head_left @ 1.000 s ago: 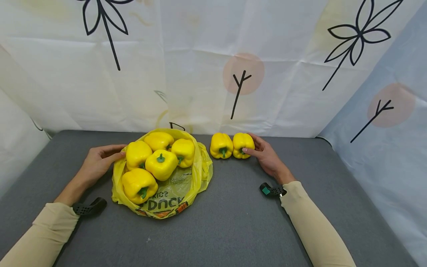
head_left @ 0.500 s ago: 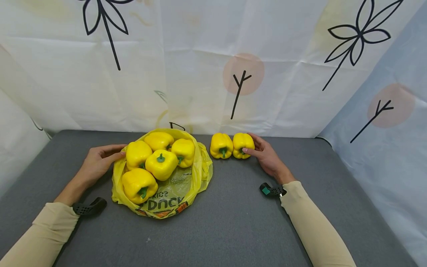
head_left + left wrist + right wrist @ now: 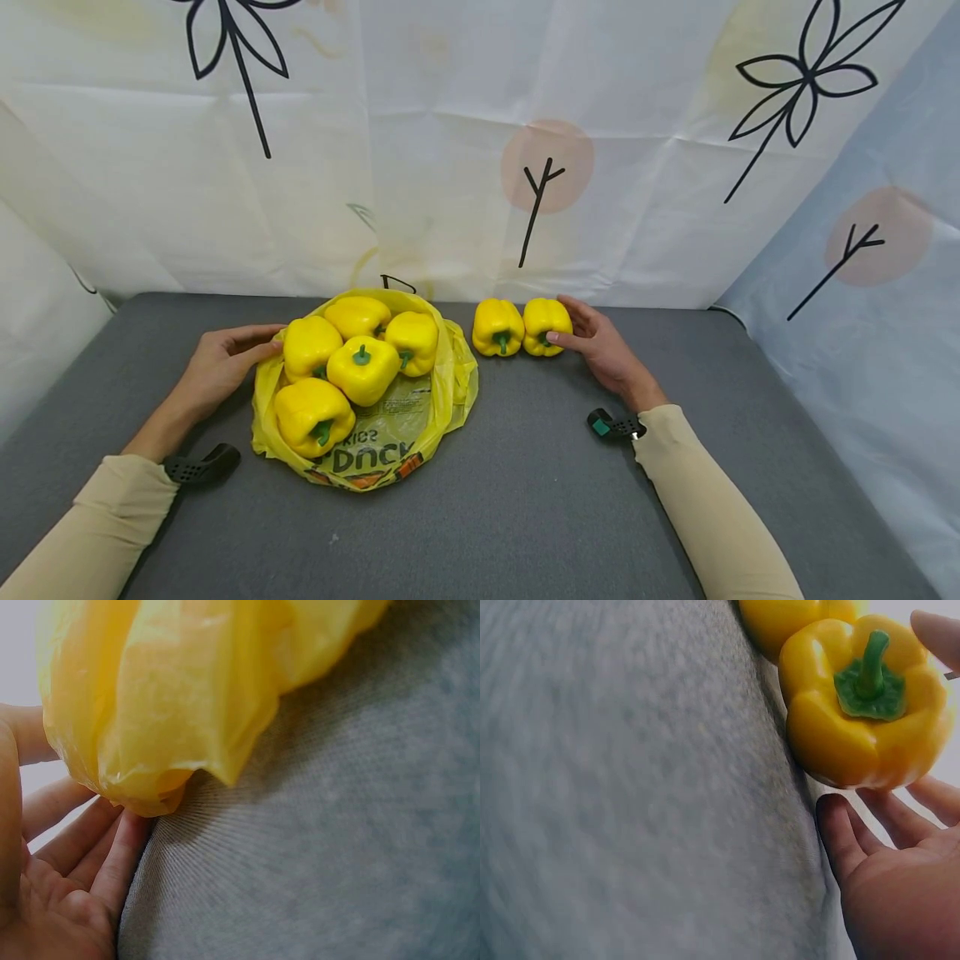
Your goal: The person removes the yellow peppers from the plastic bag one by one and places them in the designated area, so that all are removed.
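A yellow plastic bag (image 3: 457, 392) lies with its mouth spread wide, holding several yellow bell peppers (image 3: 363, 371). At its left rim my left hand (image 3: 217, 367) holds the bag's edge between thumb and fingers; the left wrist view shows the yellow plastic (image 3: 172, 697) hiding the fingertips. To the right of the bag, two more peppers stand side by side, a left one (image 3: 498, 327) and a right one (image 3: 546, 321). My right hand (image 3: 603, 350) is at the right one, thumb in front of it, extended fingers behind. The right wrist view shows its green stem (image 3: 874, 671).
The peppers rest on a grey cloth-covered table (image 3: 525, 500). A white patterned curtain (image 3: 450, 167) hangs behind the table, and another sheet (image 3: 892, 333) hangs along the right side.
My right hand and forearm have shifted very slightly to the right, while the pepper beside them stays put. The left hand, the bag and the other peppers have not visibly moved.
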Tool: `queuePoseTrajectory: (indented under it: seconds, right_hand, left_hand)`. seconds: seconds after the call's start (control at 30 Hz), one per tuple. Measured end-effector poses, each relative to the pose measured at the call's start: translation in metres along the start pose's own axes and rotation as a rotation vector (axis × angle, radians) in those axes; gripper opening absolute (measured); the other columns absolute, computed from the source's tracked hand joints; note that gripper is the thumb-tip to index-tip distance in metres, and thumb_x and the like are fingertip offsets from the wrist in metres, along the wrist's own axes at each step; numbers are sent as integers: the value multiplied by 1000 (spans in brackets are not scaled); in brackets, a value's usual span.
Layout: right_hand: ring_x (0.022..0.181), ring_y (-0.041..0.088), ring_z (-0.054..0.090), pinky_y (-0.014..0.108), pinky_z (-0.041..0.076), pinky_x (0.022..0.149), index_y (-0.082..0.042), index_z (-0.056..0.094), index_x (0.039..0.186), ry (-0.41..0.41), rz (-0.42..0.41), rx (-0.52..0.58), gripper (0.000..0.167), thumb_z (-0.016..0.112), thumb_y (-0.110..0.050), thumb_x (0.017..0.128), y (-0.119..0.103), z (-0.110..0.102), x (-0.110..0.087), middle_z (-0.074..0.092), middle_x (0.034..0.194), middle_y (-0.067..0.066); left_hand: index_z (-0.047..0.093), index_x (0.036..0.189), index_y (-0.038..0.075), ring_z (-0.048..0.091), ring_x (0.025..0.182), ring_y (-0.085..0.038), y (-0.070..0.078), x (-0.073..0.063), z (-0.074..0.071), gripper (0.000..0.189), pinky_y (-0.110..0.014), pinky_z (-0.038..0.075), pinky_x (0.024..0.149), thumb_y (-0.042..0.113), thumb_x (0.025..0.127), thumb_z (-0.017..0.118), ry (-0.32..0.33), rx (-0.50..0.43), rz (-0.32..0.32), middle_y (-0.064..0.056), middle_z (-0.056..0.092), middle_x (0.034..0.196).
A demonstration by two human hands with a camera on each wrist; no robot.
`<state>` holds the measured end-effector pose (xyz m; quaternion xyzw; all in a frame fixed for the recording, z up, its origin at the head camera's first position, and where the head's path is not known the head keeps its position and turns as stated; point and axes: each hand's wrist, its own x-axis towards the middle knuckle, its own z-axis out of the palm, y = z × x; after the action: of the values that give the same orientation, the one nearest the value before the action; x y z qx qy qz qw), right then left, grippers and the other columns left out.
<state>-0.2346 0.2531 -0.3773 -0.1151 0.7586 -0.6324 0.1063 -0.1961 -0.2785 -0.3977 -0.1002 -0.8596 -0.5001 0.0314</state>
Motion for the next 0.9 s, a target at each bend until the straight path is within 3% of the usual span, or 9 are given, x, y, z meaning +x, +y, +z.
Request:
queuePoseTrajectory:
  seconds: [0.33, 0.7, 0.9]
  right_hand:
    - [149, 36, 26, 57, 24, 118, -6, 19, 163, 20, -27, -49, 78, 65, -9, 100, -12, -8, -4, 26, 164, 14]
    - [148, 34, 29, 53, 25, 119, -6, 19, 162, 57, -27, -98, 75, 64, -14, 102, -35, -17, -14, 30, 162, 15]
    - [147, 34, 31, 53, 25, 119, -6, 21, 162, 70, -21, -125, 75, 65, -17, 102, -43, -16, -16, 32, 161, 16]
  left_hand:
    - [58, 140, -4, 54, 106, 9, 2, 1, 1, 52, -9, 48, 82, 34, 104, 60, -1, -5, 5, 27, 59, 114]
    - [56, 141, -5, 54, 105, 11, -2, 2, 0, 48, -8, 48, 82, 27, 105, 60, -2, -9, 3, 29, 59, 112]
    - [57, 140, -5, 55, 105, 10, 0, 0, 0, 51, -9, 48, 83, 31, 105, 60, -4, -13, 9, 28, 59, 113]
